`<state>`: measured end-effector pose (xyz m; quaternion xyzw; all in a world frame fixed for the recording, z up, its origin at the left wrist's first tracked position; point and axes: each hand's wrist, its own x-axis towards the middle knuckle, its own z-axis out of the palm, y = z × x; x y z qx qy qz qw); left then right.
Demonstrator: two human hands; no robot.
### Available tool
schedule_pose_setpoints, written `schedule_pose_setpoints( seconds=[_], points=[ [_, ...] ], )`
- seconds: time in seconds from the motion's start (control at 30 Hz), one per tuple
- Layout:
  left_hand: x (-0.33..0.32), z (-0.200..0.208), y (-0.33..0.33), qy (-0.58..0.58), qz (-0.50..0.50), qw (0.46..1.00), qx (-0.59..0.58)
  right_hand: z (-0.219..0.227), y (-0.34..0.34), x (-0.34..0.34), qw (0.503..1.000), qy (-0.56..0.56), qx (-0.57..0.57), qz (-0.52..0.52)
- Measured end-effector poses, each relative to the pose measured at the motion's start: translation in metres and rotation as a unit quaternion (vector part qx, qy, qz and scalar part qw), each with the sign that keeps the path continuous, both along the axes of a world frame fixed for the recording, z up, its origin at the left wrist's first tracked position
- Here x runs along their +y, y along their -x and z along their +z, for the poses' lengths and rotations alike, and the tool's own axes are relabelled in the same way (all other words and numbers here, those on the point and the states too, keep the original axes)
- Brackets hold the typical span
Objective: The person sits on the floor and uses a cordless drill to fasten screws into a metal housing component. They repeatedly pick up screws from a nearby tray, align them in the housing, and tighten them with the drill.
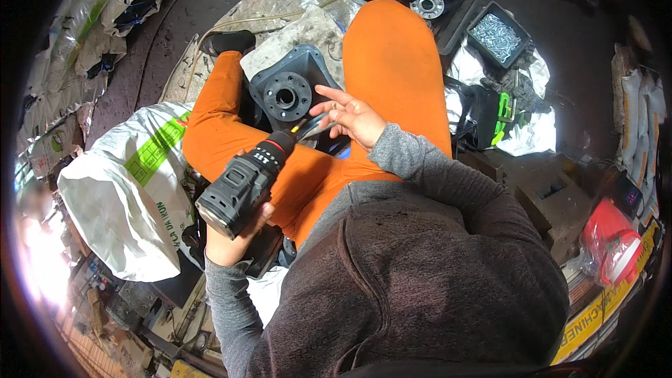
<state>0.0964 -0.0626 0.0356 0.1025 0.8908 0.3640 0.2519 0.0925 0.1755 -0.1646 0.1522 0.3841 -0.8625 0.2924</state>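
My left hand is wrapped round the grip of a black cordless drill. The drill's red-ringed chuck points up and right, with the bit near my right hand. My right hand is turned partly palm up, index finger stretched and the other fingers curled. Something thin and greyish shows at its fingertips beside the bit, too blurred to name. Just beyond the bit is a dark round flanged hub with a central bore and a ring of holes. It rests against a grey square-rimmed plastic container between my legs.
At the far right, a large black bin holds round flanged parts. A smaller tray of silver screws stands beside it. A white sack lies left of my orange-clad legs; a red-and-white plastic item is at the right.
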Motion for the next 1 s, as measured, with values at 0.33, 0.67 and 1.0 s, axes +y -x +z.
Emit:
schedule_pose_setpoints(
  seconds=[0.33,0.67,1.0],
  points=[
    [0.009,0.005,-0.011,-0.038,0.015,0.999,-0.024,0.021,-0.006,0.006,0.981,0.036,0.148,0.123],
    [0.003,0.009,0.0,-0.001,0.01,0.994,-0.107,0.017,0.0,0.006,0.968,-0.012,0.194,0.159],
    [0.008,0.022,0.023,-0.025,-0.035,0.988,-0.148,0.022,0.009,0.01,0.905,-0.092,0.304,0.283]
  ],
)
